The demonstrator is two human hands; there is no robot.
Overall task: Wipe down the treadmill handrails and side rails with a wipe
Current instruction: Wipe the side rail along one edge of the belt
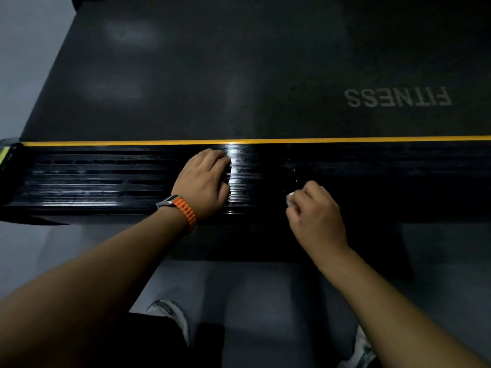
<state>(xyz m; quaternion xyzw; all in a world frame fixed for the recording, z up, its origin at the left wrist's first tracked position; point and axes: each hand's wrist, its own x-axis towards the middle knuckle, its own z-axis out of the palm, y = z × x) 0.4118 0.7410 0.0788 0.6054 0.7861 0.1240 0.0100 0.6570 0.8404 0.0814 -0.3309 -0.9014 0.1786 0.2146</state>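
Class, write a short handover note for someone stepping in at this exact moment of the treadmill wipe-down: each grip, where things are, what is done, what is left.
The left grip rests on the ribbed side rail, holding nothing.
The right grip pinches a bunched white wipe at the same rail, further right; whether the wipe touches it is unclear.
Done: a shiny patch beside the left grip looks freshly wiped.
Left: pale smudges show on the rail's left stretch. The handrails are out of view, so check them.
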